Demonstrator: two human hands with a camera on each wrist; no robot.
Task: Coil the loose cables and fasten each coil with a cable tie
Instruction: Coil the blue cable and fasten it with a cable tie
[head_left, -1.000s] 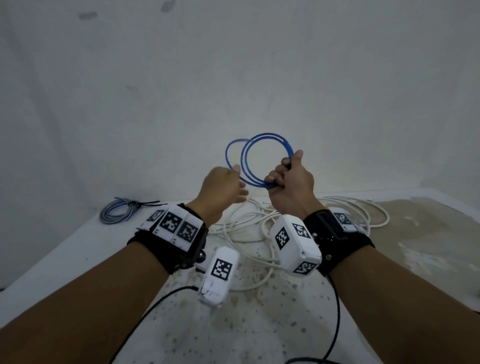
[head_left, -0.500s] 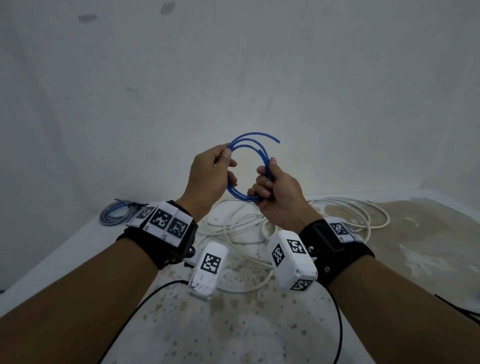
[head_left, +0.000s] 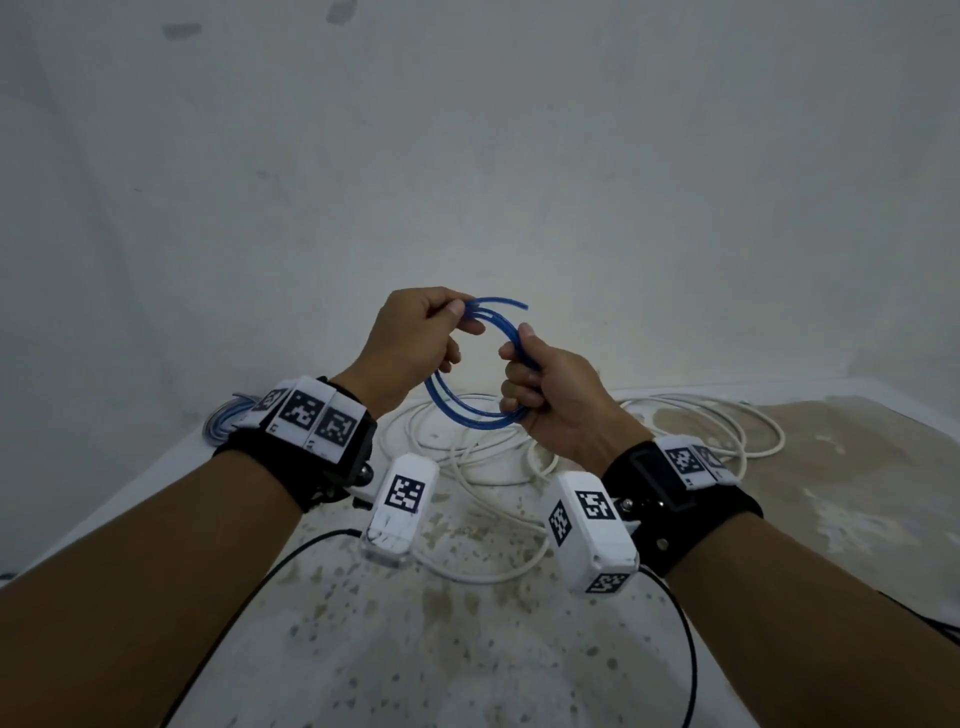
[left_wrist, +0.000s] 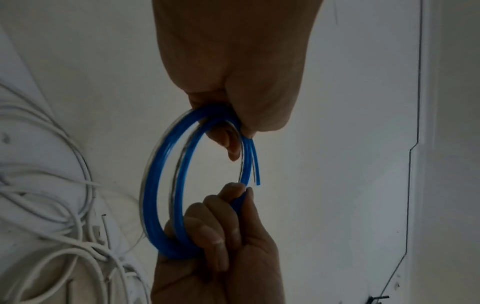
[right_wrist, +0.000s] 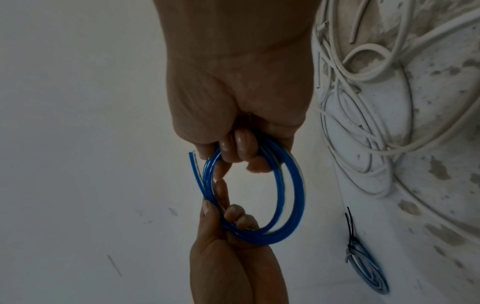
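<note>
Head view: left hand (head_left: 410, 343) and right hand (head_left: 545, 395), raised, each grip clamped on blue coil (head_left: 467, 410).

Blue cable (head_left: 470, 410); white cables (head_left: 701, 431); black-white checkered wrist tags (head_left: 311, 418).

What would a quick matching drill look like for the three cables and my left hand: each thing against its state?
Things:
1. blue cable coil
2. white cable
3. pale blue coil
4. left hand

States:
A. loose on the table
B. held up by both hands
C. already tied, lying on the table
D. pinching the coil's top

Pairs: 1-B, 2-A, 3-C, 4-D
</note>
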